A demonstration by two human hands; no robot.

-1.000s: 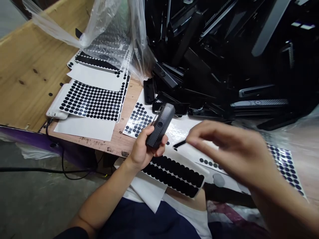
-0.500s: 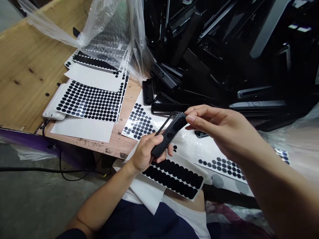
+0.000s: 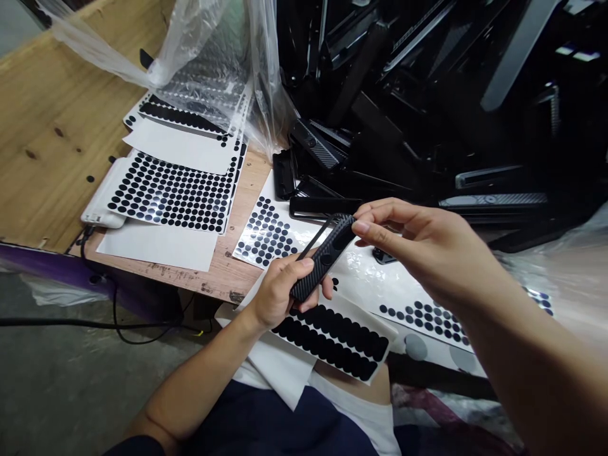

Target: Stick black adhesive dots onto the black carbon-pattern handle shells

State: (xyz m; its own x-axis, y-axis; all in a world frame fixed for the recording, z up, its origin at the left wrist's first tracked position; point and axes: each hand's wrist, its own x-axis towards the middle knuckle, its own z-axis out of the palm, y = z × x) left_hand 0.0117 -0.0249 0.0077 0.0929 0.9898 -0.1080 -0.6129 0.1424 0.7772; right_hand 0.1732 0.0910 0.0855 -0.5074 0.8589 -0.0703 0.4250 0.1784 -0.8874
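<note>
My left hand [image 3: 287, 282] is closed round the lower end of a long black plastic part [image 3: 323, 256] with a ribbed carbon-style pattern, held tilted up to the right. A dark round spot and a smooth oval area show on its upper face, and a thin black frame runs along its left side. The fingers of my right hand [image 3: 396, 231] are pinched at the part's upper end; whether something small lies between thumb and finger is hidden. Below the part is a white sheet with rows of large black round stickers [image 3: 332, 342].
Sheets of small black dot stickers [image 3: 171, 190] lie at left, beside a white device [image 3: 107, 212] with a cable. Another dot sheet [image 3: 266, 234] is behind my left hand. A heap of black plastic parts [image 3: 403, 114] fills the back right. Clear plastic film [image 3: 213, 50] hangs at the back.
</note>
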